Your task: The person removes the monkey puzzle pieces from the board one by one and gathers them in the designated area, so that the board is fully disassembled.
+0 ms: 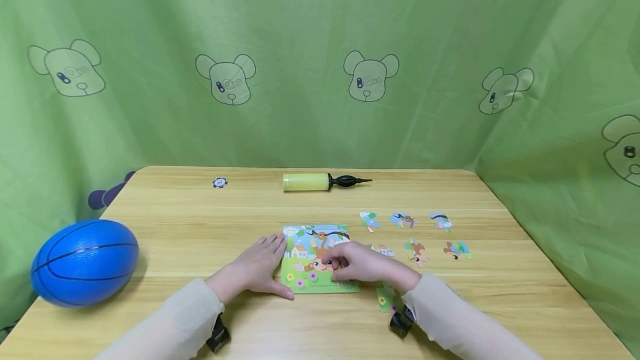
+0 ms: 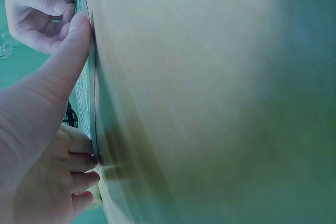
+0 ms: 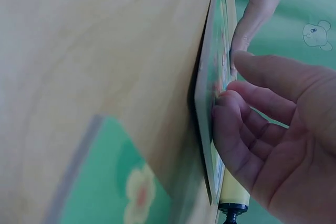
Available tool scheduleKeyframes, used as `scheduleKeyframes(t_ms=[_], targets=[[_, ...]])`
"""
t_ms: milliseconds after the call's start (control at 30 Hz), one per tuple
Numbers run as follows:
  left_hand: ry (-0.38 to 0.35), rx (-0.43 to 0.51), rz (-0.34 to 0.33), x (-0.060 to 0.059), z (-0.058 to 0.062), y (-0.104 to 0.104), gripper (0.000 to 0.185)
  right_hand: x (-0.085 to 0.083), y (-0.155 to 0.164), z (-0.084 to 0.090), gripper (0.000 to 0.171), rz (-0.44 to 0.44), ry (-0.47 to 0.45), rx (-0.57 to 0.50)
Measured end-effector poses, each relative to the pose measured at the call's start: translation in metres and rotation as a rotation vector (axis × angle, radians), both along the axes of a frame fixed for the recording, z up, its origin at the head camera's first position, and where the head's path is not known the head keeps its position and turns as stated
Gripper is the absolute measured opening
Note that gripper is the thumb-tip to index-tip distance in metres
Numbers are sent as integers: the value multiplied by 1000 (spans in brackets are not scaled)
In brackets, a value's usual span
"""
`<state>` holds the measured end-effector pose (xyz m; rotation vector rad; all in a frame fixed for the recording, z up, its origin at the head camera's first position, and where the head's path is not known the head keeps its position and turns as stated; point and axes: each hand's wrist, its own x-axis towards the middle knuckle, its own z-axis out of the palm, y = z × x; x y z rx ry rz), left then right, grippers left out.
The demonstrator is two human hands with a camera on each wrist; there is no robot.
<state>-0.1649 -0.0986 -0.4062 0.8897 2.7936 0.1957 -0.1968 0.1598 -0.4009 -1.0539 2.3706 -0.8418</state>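
A flat puzzle board (image 1: 320, 286) with a cartoon animal, a house and flowers lies mid-table. My left hand (image 1: 260, 265) rests at its left side, fingers extended by the left edge and the thumb along the near edge. Over the right part of the board is my right hand (image 1: 362, 263), its fingers loosely bent and fingertips touching the picture. In the right wrist view the thumb of the right hand (image 3: 278, 119) stands apart from the bent fingers, and no piece shows between them. The left wrist view shows the left thumb (image 2: 73, 45) against the board's edge.
Several loose puzzle pieces (image 1: 402, 220) lie right of the board, and one flowered piece (image 1: 384, 300) lies near the right wrist. A yellow hand pump (image 1: 306, 182) and a round chip (image 1: 220, 183) lie farther back. A blue ball (image 1: 85, 263) sits at left.
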Motion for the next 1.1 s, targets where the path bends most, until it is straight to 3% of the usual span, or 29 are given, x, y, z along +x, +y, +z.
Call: scheduleKeyframes(t_ms=[233,533,1100], targets=[[1,0,1,0,0,0,114,2,0,1,32,31,56,51],[3,0,1,-1,-1,0,114,2,0,1,28,30,55,51],[9,6,0,-1,-2,0,114,1,0,4,12,-70,-138,-81]])
